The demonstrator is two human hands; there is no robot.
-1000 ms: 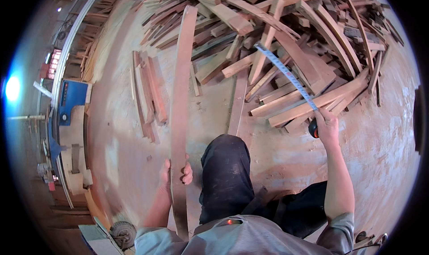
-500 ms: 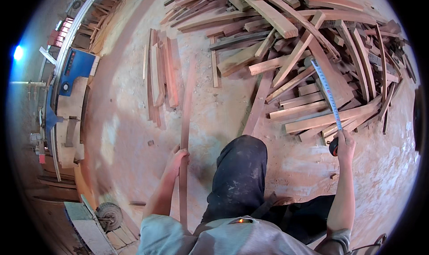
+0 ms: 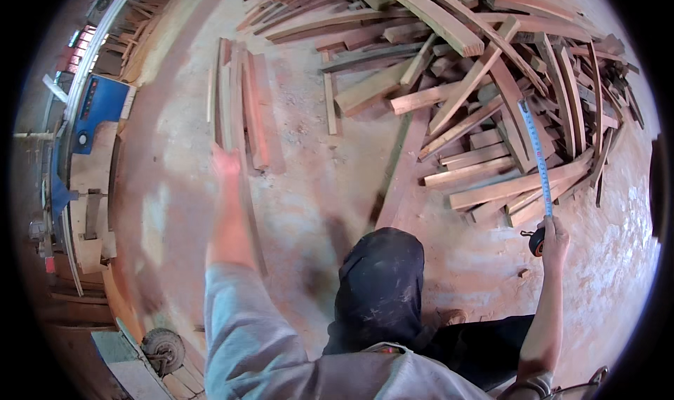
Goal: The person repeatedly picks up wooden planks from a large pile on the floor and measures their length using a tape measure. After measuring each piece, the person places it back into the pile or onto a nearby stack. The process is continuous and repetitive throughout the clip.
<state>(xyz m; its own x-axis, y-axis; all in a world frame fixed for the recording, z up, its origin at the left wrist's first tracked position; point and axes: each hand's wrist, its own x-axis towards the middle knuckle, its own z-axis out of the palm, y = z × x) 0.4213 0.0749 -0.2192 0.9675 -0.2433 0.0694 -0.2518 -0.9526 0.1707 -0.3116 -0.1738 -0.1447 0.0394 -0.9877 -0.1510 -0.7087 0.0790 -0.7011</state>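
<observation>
My right hand (image 3: 557, 240) is closed round a dark tape measure (image 3: 536, 243). Its pale blue blade (image 3: 539, 163) sticks out away from me, over the edge of the big wood pile. My left arm reaches forward to the left, and my left hand (image 3: 226, 161) is smeared by motion at the near part of a small row of wooden strips (image 3: 255, 112). One long thin strip (image 3: 251, 221) runs from that row back toward me, right beside the left hand and forearm. Whether the fingers grip it cannot be made out.
A large jumbled pile of cut lumber (image 3: 484, 95) covers the far right of the floor. A wide board (image 3: 404, 165) lies between it and my bent knee. On the left stand a blue machine panel (image 3: 100, 112) and a cart with a wheel (image 3: 163, 351).
My left hand has moved forward and left, from holding the long strip near me to the small row; the strip shifted left too. My right hand still holds the tape, slightly lower and further right.
</observation>
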